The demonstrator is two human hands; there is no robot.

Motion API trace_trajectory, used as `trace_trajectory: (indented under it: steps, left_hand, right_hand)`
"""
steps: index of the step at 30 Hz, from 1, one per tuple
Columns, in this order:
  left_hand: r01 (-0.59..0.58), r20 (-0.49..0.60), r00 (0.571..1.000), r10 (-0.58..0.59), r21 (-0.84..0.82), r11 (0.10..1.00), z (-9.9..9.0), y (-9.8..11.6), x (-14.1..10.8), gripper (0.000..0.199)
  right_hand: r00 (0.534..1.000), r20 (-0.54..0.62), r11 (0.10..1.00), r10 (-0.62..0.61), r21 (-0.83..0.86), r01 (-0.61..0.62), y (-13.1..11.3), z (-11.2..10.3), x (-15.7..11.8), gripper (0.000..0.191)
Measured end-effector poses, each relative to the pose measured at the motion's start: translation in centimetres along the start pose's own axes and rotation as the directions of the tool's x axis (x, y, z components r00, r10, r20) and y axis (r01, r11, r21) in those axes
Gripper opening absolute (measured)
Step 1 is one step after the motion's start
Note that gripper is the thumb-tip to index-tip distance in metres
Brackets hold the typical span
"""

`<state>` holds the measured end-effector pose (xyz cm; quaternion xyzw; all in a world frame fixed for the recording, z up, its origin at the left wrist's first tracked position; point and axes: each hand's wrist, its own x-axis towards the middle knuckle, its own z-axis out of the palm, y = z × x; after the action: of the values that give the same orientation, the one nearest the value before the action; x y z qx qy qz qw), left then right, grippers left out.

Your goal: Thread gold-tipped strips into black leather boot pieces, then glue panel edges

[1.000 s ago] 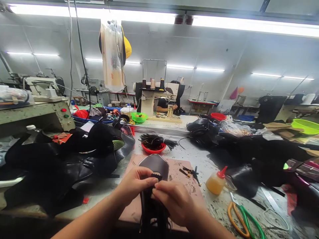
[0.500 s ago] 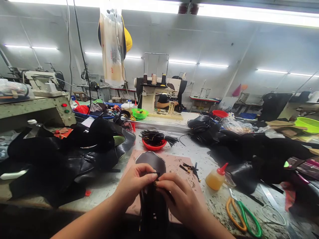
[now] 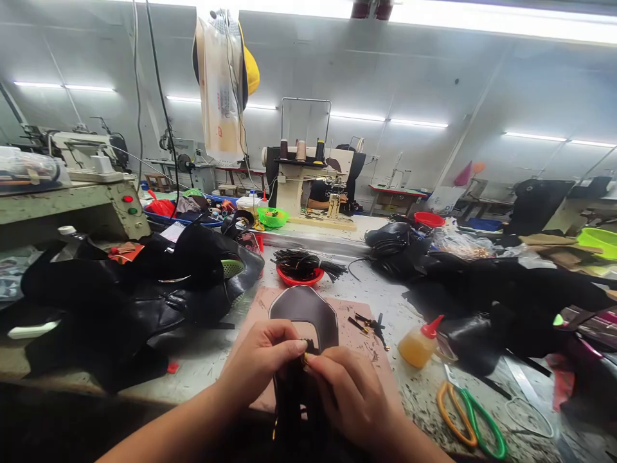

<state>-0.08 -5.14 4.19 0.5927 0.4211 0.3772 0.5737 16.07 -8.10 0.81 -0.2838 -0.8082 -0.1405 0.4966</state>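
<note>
A black leather piece [image 3: 308, 308] with a rounded, angled top stands over the pink board [image 3: 260, 308] at the near middle. My left hand [image 3: 267, 360] pinches a thin black strap [image 3: 309, 345] in front of it, thumb against fingers. Close on its right, my right hand [image 3: 349, 386] has its fingertips together on a small gold-coloured metal part [image 3: 305, 357] at the strap. The fingertips of both hands nearly touch. Dark material below them hangs toward the table edge, its details hard to make out.
Behind the board is a red bowl [image 3: 299, 278] of black straps. Short straps [image 3: 371, 326], a glue bottle [image 3: 420, 342] and scissors [image 3: 470, 411] lie to the right. Black leather pieces pile up left [image 3: 120, 302] and right [image 3: 501, 289]. A person sits behind the sewing machine [image 3: 308, 186].
More of the black piece's rounded top shows above my hands, and it sits slightly further right. Both hands keep their pinch at the strap. The view has shifted a little.
</note>
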Motion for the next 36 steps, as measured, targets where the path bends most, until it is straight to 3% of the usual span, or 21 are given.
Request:
trace_trajectory:
  steps: [13,25,36]
  left_hand:
    - [-0.034,-0.059,0.998,0.031,-0.038,0.999,0.6,0.1,-0.2,0.024]
    - [-0.291,-0.084,0.946,0.313,0.206,0.934,0.8,0.9,-2.1,0.016]
    - [-0.295,-0.075,0.946,0.314,0.192,0.936,0.9,0.6,-2.1,0.015]
  right_hand:
    - [0.997,-0.071,0.999,0.026,-0.018,-0.027,0.0,0.0,0.3,0.015]
    - [0.975,-0.135,0.984,-0.179,0.001,0.181,0.5,-0.3,-1.5,0.028]
    - [0.975,-0.177,0.990,-0.134,0.013,0.139,0.2,0.2,-2.1,0.027]
